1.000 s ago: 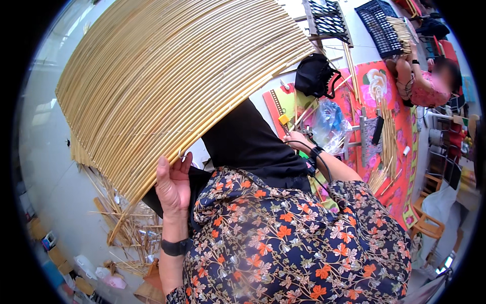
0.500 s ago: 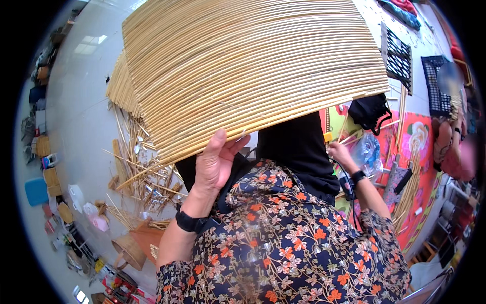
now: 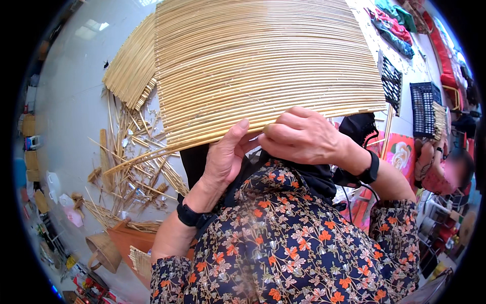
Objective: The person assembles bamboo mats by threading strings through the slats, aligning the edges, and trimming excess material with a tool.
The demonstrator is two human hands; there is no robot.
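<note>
A wide mat of straw-coloured reeds (image 3: 268, 66), tied side by side with thin thread, spreads out in front of me. My left hand (image 3: 223, 162) grips its near edge, thumb on top and fingers underneath. Close beside it, my right hand (image 3: 306, 137) is closed in a pinch over the same edge. What its fingertips hold is hidden. A few reed ends (image 3: 134, 161) stick out past the mat's left corner.
Another reed mat (image 3: 130, 63) lies at the far left. Loose reeds and scraps (image 3: 134, 175) litter the floor below it. A black crate (image 3: 424, 101) stands on the right, near another person (image 3: 438, 172). At lower left is a woven basket (image 3: 104, 252).
My right hand has come from the right side to the mat's near edge, beside my left hand. The left hand keeps its grip. The mat has shifted slightly and the view has turned.
</note>
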